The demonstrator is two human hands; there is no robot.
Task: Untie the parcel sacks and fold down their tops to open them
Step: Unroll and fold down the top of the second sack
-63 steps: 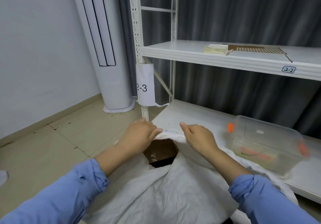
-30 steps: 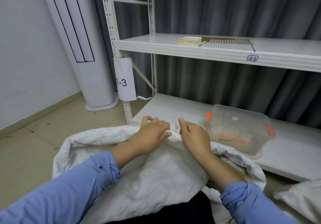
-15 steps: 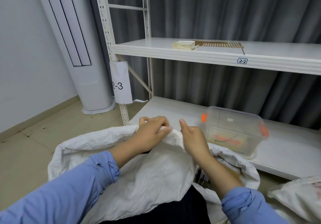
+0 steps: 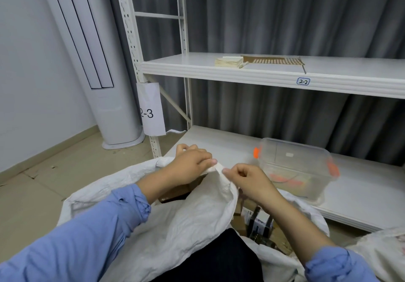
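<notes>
Place: you are working in a parcel storeroom or sorting room, not a home.
Racking: a white steel rack [image 4: 131, 47] is standing in front of you, its uprights punched with slots.
Bay marks: a small tag [image 4: 303, 81] reading 2-2 is sitting on the upper shelf's edge, and a paper sheet [image 4: 151, 111] reading 2-3 is hanging on the upright.
Stock: a white woven sack [image 4: 197, 222] is lying right below you with cartons [image 4: 258, 218] showing inside; a second sack [image 4: 383, 251] is lying at your right.
Sundries: a clear tub [image 4: 293, 167] with orange clips is sitting on the lower shelf, and a stack of paper slips [image 4: 229, 61] is lying on the upper one.
Shell: a grey curtain [image 4: 274, 14] is hanging behind the rack, a tall white air conditioner [image 4: 105, 84] is standing in the corner, and a tiled floor [image 4: 43, 183] is running to a plain wall.
</notes>
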